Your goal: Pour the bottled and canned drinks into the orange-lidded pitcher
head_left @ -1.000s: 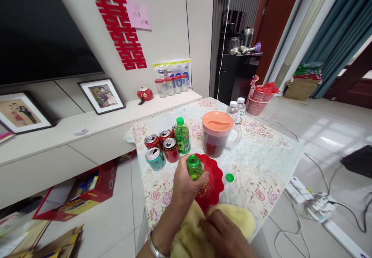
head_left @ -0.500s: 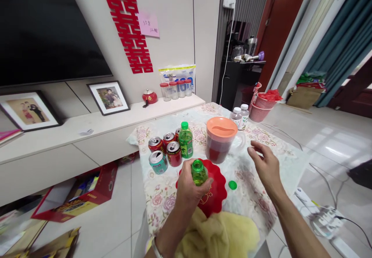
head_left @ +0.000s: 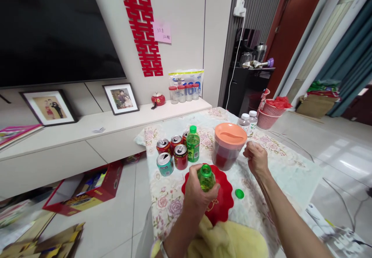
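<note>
My left hand (head_left: 196, 190) is wrapped around an uncapped green plastic bottle (head_left: 207, 178), held upright over a red scalloped tray (head_left: 225, 203). My right hand (head_left: 256, 157) is closed at the handle side of a clear pitcher (head_left: 225, 159), its fingers around the handle, which they hide. The pitcher has an orange lid (head_left: 230, 134) and dark red liquid inside. A loose green cap (head_left: 240, 193) lies on the tablecloth right of the tray. Behind the bottle stands a capped green bottle (head_left: 193, 145), beside several opened cans (head_left: 180, 158).
A yellow towel (head_left: 232, 238) lies at the table's near edge. Two white-capped bottles (head_left: 248, 123) stand behind the pitcher. Glass jars (head_left: 185, 93) with red lids and a red pot (head_left: 158, 99) line the white cabinet. Pink baskets (head_left: 269, 116) sit beyond the table.
My right hand has moved left to the pitcher's handle and closed on it. The left hand still holds the open bottle over the tray. The view has shifted slightly.
</note>
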A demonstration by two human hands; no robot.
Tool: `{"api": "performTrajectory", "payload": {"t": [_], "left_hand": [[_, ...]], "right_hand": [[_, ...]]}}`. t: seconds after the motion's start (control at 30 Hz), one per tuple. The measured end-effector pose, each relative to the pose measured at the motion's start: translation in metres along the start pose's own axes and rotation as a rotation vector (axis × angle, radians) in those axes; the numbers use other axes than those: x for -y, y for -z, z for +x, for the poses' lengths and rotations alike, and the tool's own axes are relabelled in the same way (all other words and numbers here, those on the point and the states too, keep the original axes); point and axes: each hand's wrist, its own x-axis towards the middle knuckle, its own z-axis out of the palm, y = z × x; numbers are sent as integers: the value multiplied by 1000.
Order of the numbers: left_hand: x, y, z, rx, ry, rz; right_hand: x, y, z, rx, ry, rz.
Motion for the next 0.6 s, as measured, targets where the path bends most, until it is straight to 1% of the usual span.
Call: {"api": "performTrajectory", "payload": {"t": [0.1,0.2,0.3,0.43,0.53,0.6], "left_hand": [[-4,1,1,-1,-31,-3],[-7,0,1,8,-62,-10],[-3,-2,0,-30,-85,-34],[5,-7,-1,-79,-99,-56],[8,-10,-3,-95,-90,-64],[8,-11,-3,-98,-91,-66]], "right_hand": [[6,-1,-7,-45,29,54],[24,7,-15,-80,62,78],[54,18,-25,-90,91,82],[106,27,-42,-95,107,44],[141,30,-56,-112,85,-13],[157,33,-64,-120,63,-61]]}}
